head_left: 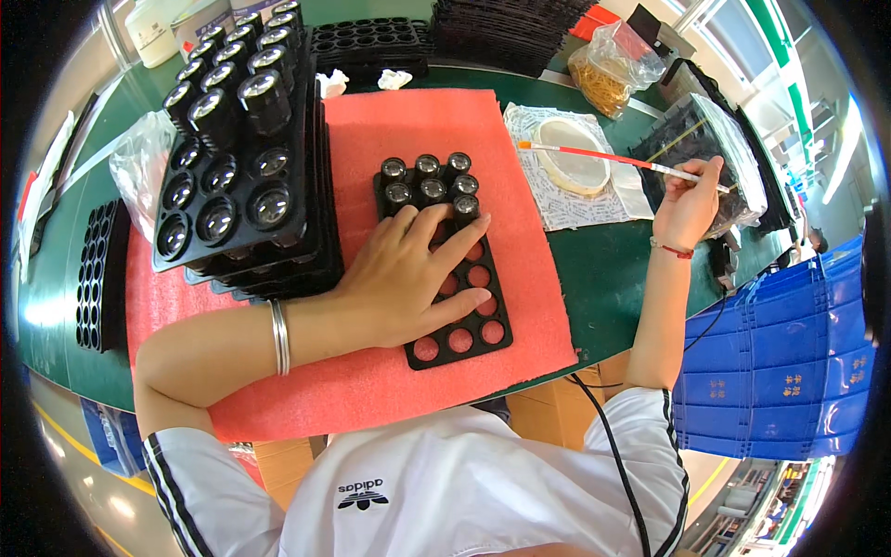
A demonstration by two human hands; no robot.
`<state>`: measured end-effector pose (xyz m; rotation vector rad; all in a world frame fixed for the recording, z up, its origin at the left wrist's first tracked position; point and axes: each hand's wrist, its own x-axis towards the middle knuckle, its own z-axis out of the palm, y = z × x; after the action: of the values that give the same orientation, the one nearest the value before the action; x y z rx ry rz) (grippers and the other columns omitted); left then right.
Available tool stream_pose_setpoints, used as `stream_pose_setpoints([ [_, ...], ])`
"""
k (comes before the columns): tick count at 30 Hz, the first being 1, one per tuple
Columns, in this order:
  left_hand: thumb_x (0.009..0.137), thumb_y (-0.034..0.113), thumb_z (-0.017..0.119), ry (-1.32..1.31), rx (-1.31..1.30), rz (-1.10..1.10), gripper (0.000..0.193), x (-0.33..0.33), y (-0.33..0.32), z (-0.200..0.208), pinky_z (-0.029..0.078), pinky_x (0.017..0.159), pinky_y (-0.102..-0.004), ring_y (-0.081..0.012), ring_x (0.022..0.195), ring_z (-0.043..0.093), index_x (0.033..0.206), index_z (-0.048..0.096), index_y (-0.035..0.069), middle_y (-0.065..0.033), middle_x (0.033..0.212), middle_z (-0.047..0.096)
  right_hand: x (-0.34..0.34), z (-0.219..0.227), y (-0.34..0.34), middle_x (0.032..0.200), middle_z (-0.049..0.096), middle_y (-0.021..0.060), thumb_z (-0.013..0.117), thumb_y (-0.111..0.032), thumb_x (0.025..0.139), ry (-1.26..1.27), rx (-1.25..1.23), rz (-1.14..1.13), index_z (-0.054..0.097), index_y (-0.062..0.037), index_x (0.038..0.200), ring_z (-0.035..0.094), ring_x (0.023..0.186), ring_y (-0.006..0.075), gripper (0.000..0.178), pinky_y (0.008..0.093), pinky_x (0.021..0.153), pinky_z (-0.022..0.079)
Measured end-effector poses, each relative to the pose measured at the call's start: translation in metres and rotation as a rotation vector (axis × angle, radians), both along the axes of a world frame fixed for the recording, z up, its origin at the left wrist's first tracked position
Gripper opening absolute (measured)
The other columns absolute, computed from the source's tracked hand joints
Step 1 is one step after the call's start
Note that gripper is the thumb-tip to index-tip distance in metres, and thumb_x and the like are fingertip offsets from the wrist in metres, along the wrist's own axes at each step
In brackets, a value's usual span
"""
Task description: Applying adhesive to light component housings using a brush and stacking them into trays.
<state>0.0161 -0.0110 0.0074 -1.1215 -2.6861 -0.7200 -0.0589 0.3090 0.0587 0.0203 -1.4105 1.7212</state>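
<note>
My left hand [394,269] lies spread over a black rack [471,345] with round holes. Its index and middle fingertips touch a black lens cylinder [466,206], while the thumb lies apart over the rack's holes. Several other black cylinders with glassy tops [432,190] stand in the rack's far rows; the near holes show the pink mat below. My right hand [689,204] is closed around a thin paintbrush [622,160] with a red and white handle. The brush's tip points left, above a pale round ring or shallow dish [568,181] on patterned paper.
Stacked black trays [232,176] of lens cylinders rise left of the rack on the pink foam mat [371,121]. Behind are more black trays [371,37]. A bag of yellow bands [608,74] and a plastic-wrapped box [715,139] stand on the right. Blue bins [780,362] are beyond the table.
</note>
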Motion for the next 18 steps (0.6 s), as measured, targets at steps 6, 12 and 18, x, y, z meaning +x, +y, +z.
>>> stream_pose_setpoints([
  [6,0.077,0.026,0.056,-0.066,0.239,-0.117,0.051,0.0,-0.001,0.006,0.037,0.081,-0.0368,-0.0273,0.09,0.042,0.121,0.038,0.007,-0.0158,0.109,0.04,0.0,0.001,0.007,0.052,0.045,0.0044,0.049,-0.033,0.087,0.052,-0.149,0.175,0.048,-0.0051,0.061,0.041,0.049,0.0119,0.038,0.0231,0.049,0.034],
  [12,0.086,0.012,0.046,-0.578,0.903,-0.072,0.018,-0.004,0.001,-0.003,0.038,0.07,-0.0254,-0.0104,0.078,0.044,0.101,0.041,0.006,-0.0039,0.091,0.044,0.003,0.003,0.003,0.053,0.043,0.001,0.05,-0.034,0.086,-0.021,-0.254,0.508,0.047,-0.0079,0.062,0.038,0.049,0.0095,0.035,0.0237,0.049,0.032],
  [18,0.085,0.009,0.048,-0.704,1.123,-0.054,0.022,-0.003,0.007,-0.005,0.04,0.068,-0.0229,-0.0072,0.076,0.046,0.105,0.039,0.005,-0.0023,0.093,0.045,0.008,0.001,-0.01,0.052,0.04,0.0007,0.043,-0.037,0.089,-0.066,-0.156,0.703,0.045,-0.0084,0.065,0.033,0.047,0.011,0.037,0.0232,0.051,0.031],
])
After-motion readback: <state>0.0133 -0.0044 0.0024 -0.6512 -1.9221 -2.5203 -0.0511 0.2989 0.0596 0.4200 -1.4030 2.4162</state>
